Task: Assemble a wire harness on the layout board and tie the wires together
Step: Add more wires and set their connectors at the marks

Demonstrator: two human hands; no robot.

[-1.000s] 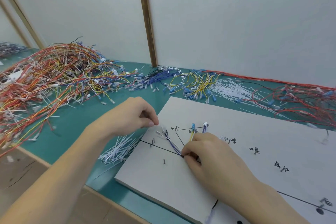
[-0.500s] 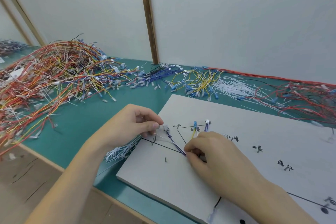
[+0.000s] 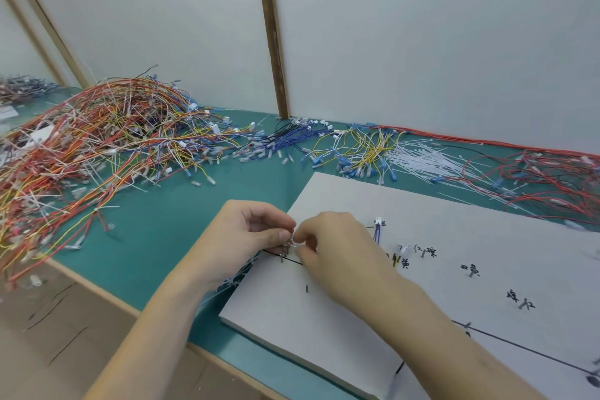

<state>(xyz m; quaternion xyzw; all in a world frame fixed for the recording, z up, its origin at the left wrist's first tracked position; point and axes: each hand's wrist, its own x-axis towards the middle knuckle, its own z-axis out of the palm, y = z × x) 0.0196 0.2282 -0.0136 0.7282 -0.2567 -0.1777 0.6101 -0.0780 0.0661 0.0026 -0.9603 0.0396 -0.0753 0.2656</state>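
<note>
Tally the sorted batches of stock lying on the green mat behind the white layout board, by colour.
Blue wires: 1 batch
Yellow wires: 1 batch
White cable ties: 1 batch
Red wires: 1 batch
Total: 4 batches

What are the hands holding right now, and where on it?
Both the left hand and right hand pinch a small pale connector between fingertips at the layout board's left corner; exact grip cannot be told.
</note>
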